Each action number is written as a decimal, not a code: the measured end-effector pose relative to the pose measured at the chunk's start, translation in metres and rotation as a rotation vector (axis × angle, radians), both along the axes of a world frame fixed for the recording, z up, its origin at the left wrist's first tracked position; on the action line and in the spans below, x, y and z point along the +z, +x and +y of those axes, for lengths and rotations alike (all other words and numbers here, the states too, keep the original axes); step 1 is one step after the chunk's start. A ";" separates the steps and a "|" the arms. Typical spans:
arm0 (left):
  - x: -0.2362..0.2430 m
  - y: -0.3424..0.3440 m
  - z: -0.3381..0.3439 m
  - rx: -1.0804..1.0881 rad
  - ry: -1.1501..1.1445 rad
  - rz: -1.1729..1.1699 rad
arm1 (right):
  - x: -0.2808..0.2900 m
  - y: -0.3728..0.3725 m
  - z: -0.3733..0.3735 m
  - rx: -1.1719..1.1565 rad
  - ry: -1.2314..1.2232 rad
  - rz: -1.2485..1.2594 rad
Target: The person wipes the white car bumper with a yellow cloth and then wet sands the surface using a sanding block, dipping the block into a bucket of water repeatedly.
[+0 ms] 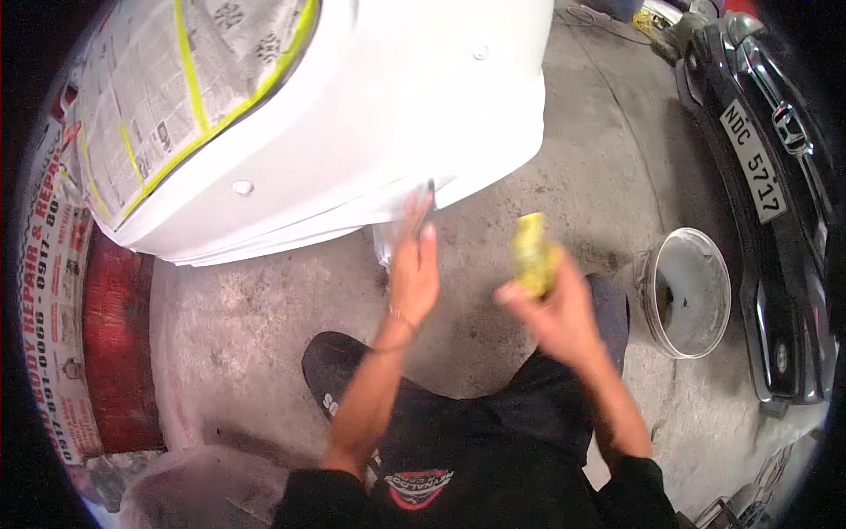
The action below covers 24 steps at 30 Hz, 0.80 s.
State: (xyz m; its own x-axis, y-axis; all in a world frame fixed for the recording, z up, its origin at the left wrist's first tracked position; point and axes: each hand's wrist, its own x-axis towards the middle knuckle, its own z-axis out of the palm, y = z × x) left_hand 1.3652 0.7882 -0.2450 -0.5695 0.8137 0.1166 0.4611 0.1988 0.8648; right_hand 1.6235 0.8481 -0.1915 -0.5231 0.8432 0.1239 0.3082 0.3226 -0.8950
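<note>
In front of me is a white car body [388, 97], with newspaper masking [145, 97] edged in yellow tape over its window. My left hand [416, 269] is at its lower edge, fingers closed around a dark thin piece [428, 204] whose kind is blurred. Whether that piece touches the white surface I cannot tell. To the right, apart from the car, my right hand [564, 313] grips a yellow sponge [531, 254], thumb on its near side. Motion smears both hands.
A whitish bucket [692, 295] with some dark contents stands to my right. Beyond it is a dark car front bumper [749, 203]. At the left are a red panel [119, 344] and a printed banner [53, 326]. Cables [648, 26] lie on the concrete floor at the far right.
</note>
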 end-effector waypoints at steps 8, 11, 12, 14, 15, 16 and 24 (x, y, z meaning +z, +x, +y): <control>-0.098 0.021 -0.212 -0.301 0.312 -1.758 | -0.039 -0.078 -0.073 0.192 0.091 -0.112; -0.077 0.028 -0.217 -0.334 0.098 -1.424 | -0.071 -0.071 -0.067 0.408 -0.630 0.028; -0.066 0.029 -0.214 -0.324 -0.052 -1.344 | -0.076 -0.067 -0.067 0.572 -1.040 0.107; -0.038 0.043 -0.202 -0.139 0.044 -1.460 | -0.073 -0.056 -0.063 0.486 -1.133 -0.124; -0.034 0.037 -0.201 -0.091 0.048 -1.520 | -0.072 -0.053 -0.057 0.466 -1.067 -0.140; -0.033 0.029 -0.198 -0.042 0.053 -1.582 | -0.072 -0.051 -0.048 0.447 -1.001 -0.156; -0.087 -0.020 -0.211 0.114 0.181 -1.429 | 0.011 -0.146 0.136 -0.388 0.166 0.418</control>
